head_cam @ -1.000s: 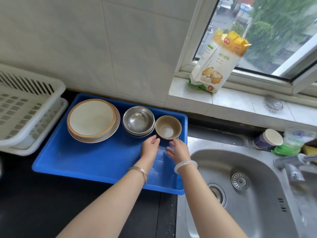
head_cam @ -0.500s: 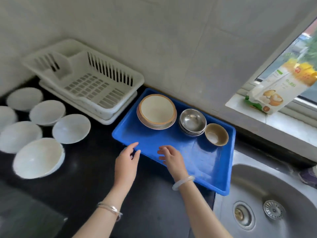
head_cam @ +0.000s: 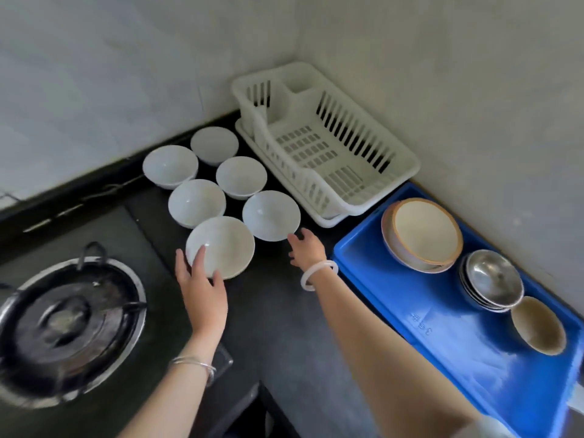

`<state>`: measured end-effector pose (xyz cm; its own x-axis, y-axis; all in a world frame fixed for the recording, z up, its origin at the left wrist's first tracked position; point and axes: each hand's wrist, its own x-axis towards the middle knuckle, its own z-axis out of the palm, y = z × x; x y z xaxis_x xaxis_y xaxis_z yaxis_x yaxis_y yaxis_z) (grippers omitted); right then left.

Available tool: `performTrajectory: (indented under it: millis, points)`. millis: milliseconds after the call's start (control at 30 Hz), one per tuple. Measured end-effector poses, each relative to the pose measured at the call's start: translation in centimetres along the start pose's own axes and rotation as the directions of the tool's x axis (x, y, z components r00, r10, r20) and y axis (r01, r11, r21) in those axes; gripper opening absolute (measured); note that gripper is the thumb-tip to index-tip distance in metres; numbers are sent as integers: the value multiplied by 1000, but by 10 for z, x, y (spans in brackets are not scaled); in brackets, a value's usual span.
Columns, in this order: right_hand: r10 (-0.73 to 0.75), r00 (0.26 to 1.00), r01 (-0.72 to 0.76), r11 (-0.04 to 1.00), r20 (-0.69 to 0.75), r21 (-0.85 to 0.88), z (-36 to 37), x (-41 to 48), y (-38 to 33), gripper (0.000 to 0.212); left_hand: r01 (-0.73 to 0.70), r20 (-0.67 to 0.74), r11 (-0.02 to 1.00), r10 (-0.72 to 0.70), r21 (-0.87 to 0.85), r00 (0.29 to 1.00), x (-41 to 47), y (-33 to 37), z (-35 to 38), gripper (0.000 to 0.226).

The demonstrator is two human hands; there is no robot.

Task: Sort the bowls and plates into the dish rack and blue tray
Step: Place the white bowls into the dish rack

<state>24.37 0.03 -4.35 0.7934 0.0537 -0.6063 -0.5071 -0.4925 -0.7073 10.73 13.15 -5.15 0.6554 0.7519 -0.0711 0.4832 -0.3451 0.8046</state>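
Note:
Several white bowls stand on the dark counter. My left hand (head_cam: 200, 284) reaches the near rim of the closest white bowl (head_cam: 221, 245), fingers spread around its edge. My right hand (head_cam: 308, 248) is open with fingertips at the near edge of another white bowl (head_cam: 271, 214). The white dish rack (head_cam: 325, 147) sits behind them in the corner with nothing in it. The blue tray (head_cam: 442, 314) at right holds a stack of tan-rimmed plates (head_cam: 423, 233), stacked steel bowls (head_cam: 491, 279) and a small tan bowl (head_cam: 537, 325).
A gas stove with a black burner ring (head_cam: 63, 324) lies at lower left, close to my left arm. Tiled walls meet behind the rack. Bare dark counter (head_cam: 284, 311) lies between my arms.
The view swung left from the sink to the stove side. Both hands left the blue tray and moved left to the white bowls.

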Motion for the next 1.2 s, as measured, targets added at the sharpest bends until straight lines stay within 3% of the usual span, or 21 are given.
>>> performTrajectory:
  millis: [133,267,467,667,967,1200]
  points:
    - [94,995,-98,972,28,213,12,18,-8,27,150,68,966,-139,-209,988,12,-6,-4,68]
    - [128,991,-110,927,-25,359,15,24,-9,26,291,131,903,-263,-315,956,14,-9,-8,67]
    - [62,992,-9,907,-113,420,-2,-1,-21,30,336,214,840,-268,-425,939,22,-16,-11,61]
    - [-91,989,117,964,-118,239,0,-38,-40,17,371,268,767,-266,-523,926,31,-25,-14,48]
    - [-27,996,17,994,-85,-108,43,-53,-47,11,415,295,671,-292,-614,910,43,-26,-23,25]
    - [-20,991,-6,982,-134,-189,54,-60,-48,17,409,359,742,-240,-531,902,52,-34,-29,24]
